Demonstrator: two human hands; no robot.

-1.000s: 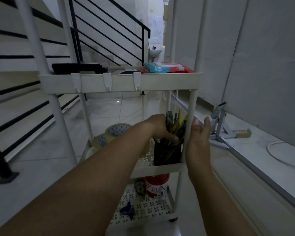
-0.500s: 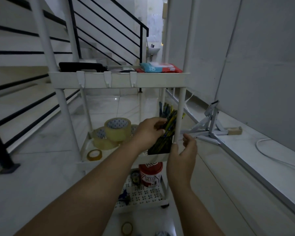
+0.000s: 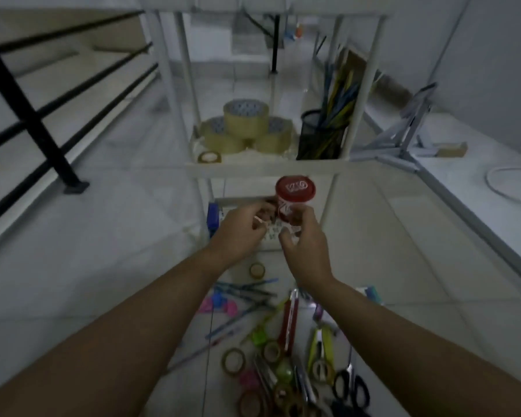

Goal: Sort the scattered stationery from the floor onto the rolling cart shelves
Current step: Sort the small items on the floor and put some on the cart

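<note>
1. White floor tiles (image 3: pixel 373 236) surround the rolling cart (image 3: pixel 265 169).
2. I see scattered stationery (image 3: pixel 283 341) lying below the cart.
3. My left hand (image 3: pixel 241 230) and right hand (image 3: pixel 306 248) curl their fingers at the red-lidded jar (image 3: pixel 295 191) on the cart's bottom shelf; whether they grip it I cannot tell.

Dim light; pale tiled floor (image 3: pixel 103 266), black stair railing (image 3: pixel 30 115) left, white wall (image 3: pixel 494 55) right.

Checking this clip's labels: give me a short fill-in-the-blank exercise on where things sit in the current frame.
1. The red-lidded jar stands on the cart's ____ shelf.
2. The black mesh pen cup shares the middle shelf with stacked rolls of ____.
3. The black-handled scissors lie on the ____.
4. The left hand and right hand are both beside the ____.

Missing words: bottom; tape; floor; jar
</note>
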